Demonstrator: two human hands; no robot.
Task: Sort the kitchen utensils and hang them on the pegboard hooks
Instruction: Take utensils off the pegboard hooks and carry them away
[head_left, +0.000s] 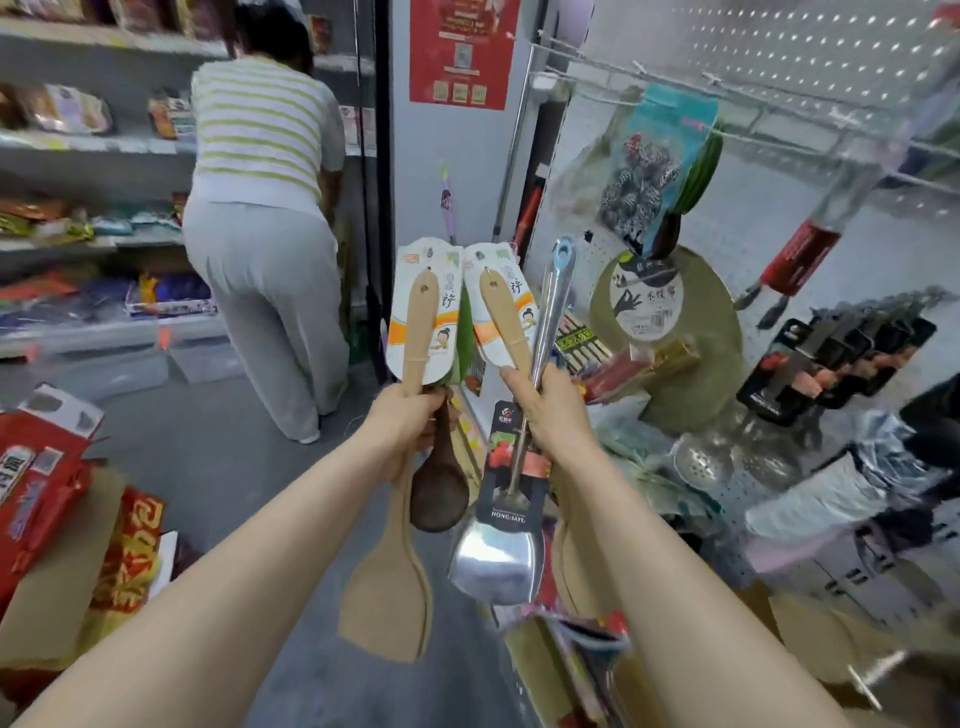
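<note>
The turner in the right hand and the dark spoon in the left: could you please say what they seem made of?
The turner looks like stainless steel, polished, with bright mirror-like reflections. The dark spoon is probably wood, matte brown, though plastic is possible.

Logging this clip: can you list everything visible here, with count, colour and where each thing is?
wooden spatulas: two, pale tan, carded, one in each hand
wooden spoon: one, dark brown, left hand
steel turner: one, silver, right hand
pegboard: one, white, right
round mat: one, olive, hanging at pegboard
skimmers: apparently two, silver, low by pegboard
red boxes: several, floor, left
another person: one, striped top, left background
left hand: grips spatula and spoon
right hand: grips spatula and turner
</note>
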